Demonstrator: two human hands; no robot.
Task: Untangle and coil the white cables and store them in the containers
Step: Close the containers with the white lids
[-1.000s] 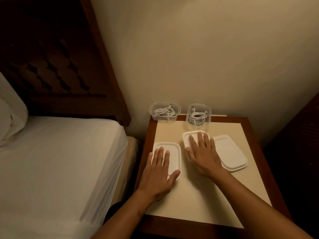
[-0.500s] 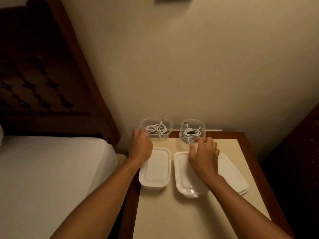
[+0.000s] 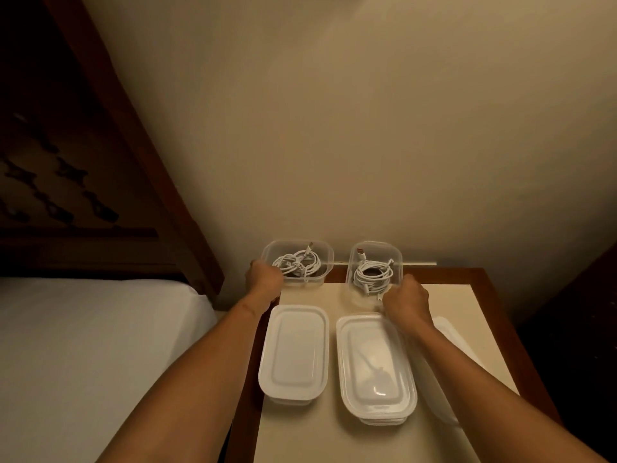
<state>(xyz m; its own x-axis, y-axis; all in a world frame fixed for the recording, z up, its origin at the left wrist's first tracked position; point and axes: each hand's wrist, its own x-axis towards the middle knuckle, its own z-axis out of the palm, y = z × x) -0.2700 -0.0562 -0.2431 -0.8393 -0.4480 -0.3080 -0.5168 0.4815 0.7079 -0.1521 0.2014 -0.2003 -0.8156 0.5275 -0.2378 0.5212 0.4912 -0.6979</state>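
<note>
The pale wall (image 3: pixel 367 128) takes up most of what we see. Below it on the left is the bed (image 3: pixel 100 345), its white sheet under a dark wooden headboard (image 3: pixel 83 162), both cut off by the frame. Beside the bed stands the nightstand (image 3: pixel 474 295), a cream top inside a brown rim, with its near edge out of view.

Two bare forearms reach across it from below, both nearly straight. The left hand (image 3: pixel 263 279) is at the far left corner with its back towards us. Its fingers curl round the left end of the left container (image 3: pixel 325 262) and grip it, and the hand hides its own fingertips. The right hand (image 3: pixel 407 302) is bunched, knuckles up, and clamped on the near right corner of the right container (image 3: pixel 377 247). Its fingertips are out of sight too.

We count three white lids lying flat in a row. There is the left lid (image 3: pixel 293 352) and the middle lid (image 3: pixel 375 365), which has layers under its near edge that we cannot count. The third lid (image 3: pixel 447 332) is mostly hidden by the right forearm.

Behind the lids, two clear containers stand open near the wall, side by side but apart. Each holds one coiled white cable, the left cable (image 3: pixel 297 264) and the right cable (image 3: pixel 372 275). A reddish plug shows at the far end of the right container.
</note>
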